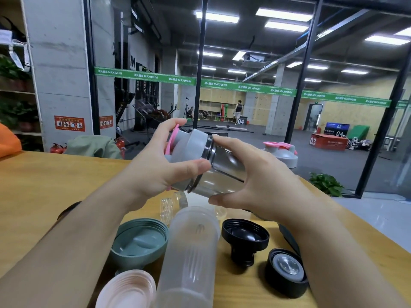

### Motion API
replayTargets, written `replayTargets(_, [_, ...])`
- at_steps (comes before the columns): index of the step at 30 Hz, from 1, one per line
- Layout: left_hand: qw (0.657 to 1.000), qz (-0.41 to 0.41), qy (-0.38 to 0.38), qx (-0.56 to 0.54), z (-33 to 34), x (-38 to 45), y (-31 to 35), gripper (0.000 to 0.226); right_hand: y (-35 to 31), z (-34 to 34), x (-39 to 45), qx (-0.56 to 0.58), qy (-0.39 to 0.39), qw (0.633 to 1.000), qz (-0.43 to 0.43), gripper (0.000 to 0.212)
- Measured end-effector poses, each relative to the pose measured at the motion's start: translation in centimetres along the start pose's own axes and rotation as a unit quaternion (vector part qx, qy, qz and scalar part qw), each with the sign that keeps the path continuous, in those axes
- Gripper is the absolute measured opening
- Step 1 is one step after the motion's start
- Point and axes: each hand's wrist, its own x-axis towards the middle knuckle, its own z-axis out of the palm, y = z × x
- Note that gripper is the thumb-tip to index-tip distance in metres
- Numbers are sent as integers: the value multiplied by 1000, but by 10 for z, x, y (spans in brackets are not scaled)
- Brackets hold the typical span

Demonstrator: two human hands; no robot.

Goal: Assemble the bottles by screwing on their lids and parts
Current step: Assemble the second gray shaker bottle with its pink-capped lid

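While left grip [160, 161] holds grey lid [191, 150] | right grip [251, 172] holds clear bottle [224, 172], base hidden

Ceiling light panels [283, 14] are shining over a dark gym floor [255, 138] behind a glass wall [255, 63] crossed by a green banner [244, 86]. A concrete pillar [59, 70] is standing beyond the wooden desk's [44, 181] far edge.

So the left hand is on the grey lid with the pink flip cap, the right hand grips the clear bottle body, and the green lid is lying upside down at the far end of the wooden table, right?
Not quite. The head view shows the green lid upside down at the near end of the wooden table, beside the frosted bottle. The rest holds: left hand on the grey lid with the pink flip cap, right hand gripping the clear bottle body.
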Motion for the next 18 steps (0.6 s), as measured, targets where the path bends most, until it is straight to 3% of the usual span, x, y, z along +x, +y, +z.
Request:
replayTargets(8, [1000,22,-14,-18,6,-6,3,93,6,5,-1,35,-2,999,8,94])
replayTargets(18, [995,35,-59,68,-6,-5,-11,108,13,3,-2,102,-35,994,19,89])
